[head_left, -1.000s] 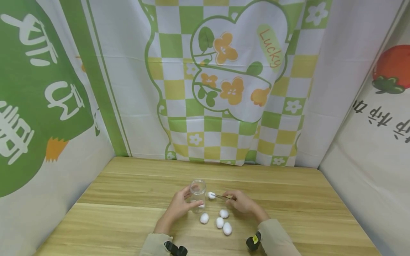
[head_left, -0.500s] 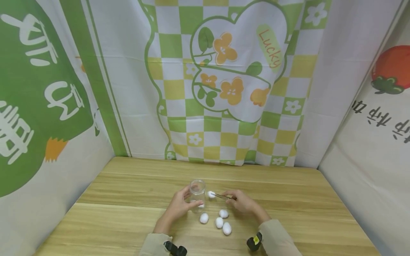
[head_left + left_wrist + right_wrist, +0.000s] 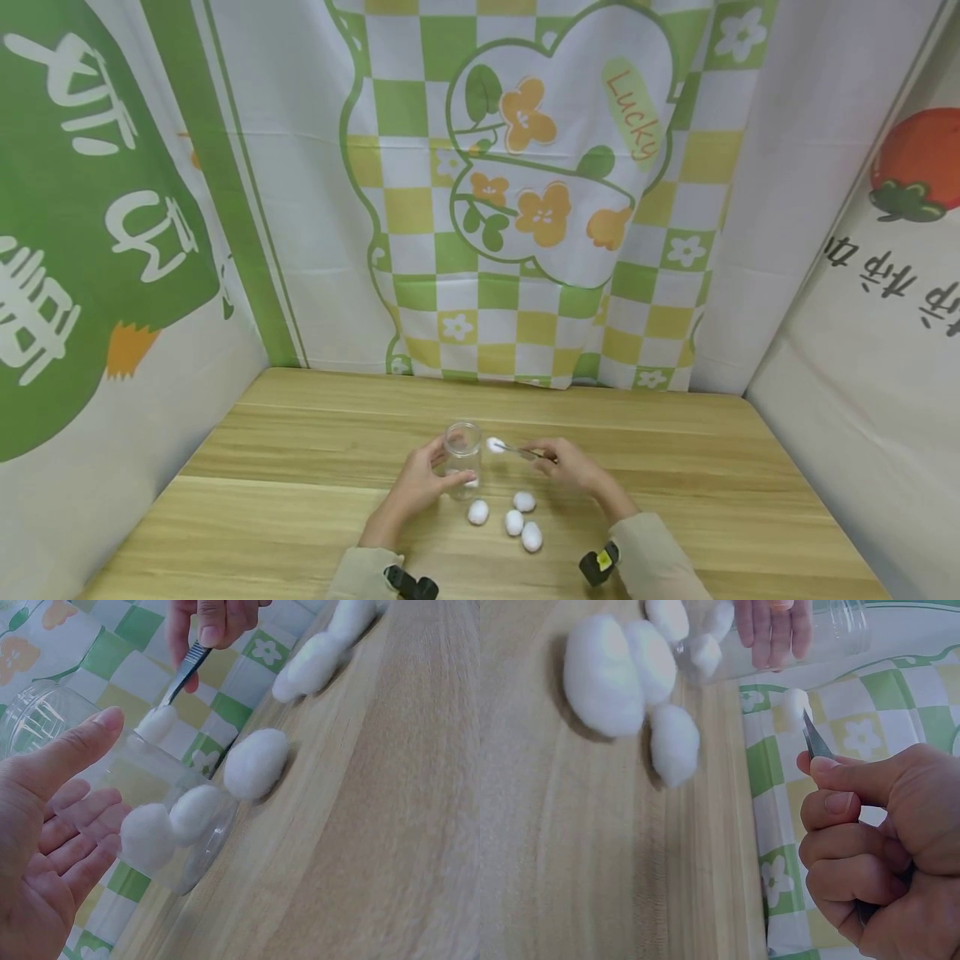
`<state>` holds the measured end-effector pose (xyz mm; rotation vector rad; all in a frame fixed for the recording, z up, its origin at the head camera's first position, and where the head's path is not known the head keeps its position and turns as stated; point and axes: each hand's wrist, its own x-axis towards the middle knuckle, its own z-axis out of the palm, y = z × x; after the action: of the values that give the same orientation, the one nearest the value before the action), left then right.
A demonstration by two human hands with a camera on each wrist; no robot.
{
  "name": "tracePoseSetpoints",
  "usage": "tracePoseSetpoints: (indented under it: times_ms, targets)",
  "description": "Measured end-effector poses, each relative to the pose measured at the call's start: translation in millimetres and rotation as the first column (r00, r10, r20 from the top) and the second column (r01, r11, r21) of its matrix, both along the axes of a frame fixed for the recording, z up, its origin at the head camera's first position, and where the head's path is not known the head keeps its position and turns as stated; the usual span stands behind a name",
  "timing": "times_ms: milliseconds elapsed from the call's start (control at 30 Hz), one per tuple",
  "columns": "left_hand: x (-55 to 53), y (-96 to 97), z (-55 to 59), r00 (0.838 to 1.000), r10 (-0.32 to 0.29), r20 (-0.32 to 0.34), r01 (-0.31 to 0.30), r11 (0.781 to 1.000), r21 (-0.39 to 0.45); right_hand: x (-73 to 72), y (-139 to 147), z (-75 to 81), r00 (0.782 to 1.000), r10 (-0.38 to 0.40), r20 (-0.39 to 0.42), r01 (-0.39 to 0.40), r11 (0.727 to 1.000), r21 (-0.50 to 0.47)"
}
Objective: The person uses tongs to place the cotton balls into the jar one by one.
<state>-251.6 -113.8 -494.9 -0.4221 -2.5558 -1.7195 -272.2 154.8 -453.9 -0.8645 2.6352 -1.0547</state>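
Working above the table (image 3: pixel 262 508), your left hand (image 3: pixel 420 482) and right hand (image 3: pixel 573 469) split duties: the left's thumb and fingers grasp the jar (image 3: pixel 465 460) and should keep it upright; the right's pinch the tweezers (image 3: pixel 519 452), best squeezed evenly. Their tips clasp one ball (image 3: pixel 494 445) beside the jar, apart from it; a steady pinch should prevent slipping. Against the earlier frame, tweezers and ball sit higher; jar and four loose balls (image 3: pixel 513 522) look unmoved.

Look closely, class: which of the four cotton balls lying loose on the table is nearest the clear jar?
The lone cotton ball by the base of the clear jar; the other three cotton balls sit clustered farther to the right.
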Motion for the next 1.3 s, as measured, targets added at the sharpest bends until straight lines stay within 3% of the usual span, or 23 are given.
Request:
tracePoseSetpoints:
  times_ms: [333, 667, 1300]
  targets:
    - [0.5, 0.0, 0.6, 1.0, -0.003, 0.001, 0.003, 1.0, -0.003, 0.0, 2, 6.7, 0.996, 0.028, -0.081, -0.031, 0.999, -0.037]
    - [0.6, 0.2, 0.6, 1.0, -0.001, -0.002, 0.001, 1.0, -0.004, 0.2, 5, 12.5, 0.998, 0.025, -0.059, -0.027, 0.999, -0.031]
    - [-1.3, 3.6, -1.0, 1.0, 0.016, -0.018, -0.015, 1.0, 0.004, 3.6, 2, 38.3, 0.989, 0.066, -0.131, -0.07, 0.997, -0.034]
